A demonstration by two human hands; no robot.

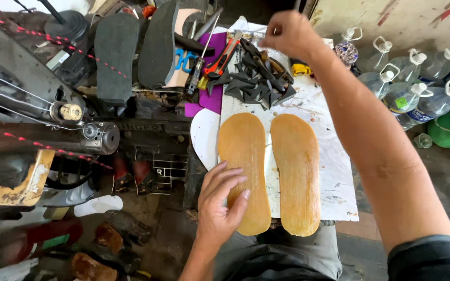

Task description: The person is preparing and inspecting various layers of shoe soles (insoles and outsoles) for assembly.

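Down near the lap, the left hand point(220, 205) lies flat and open, fingers spread, pressing on the lower part of the left sole point(244, 166), a tan, shoe-shaped piece. Just beside it, not quite touching, lies the right sole point(298, 171) of the same colour. Both rest lengthwise on a white board point(339, 182) stained with marks.

Far out at the top of the board, the right hand point(287, 32) is closed with its fingers bunched together; whether it pinches anything I cannot tell. It hovers right above a heap of dark triangular pieces point(259, 86). Left of that heap lie orange-handled pliers point(222, 57), blue-handled scissors point(184, 60) and a purple sheet point(212, 96).

Two black soles point(136, 49) stand propped further left, near a dark machine point(37, 114). Clear plastic bottles point(412, 88) crowd the floor on the right.
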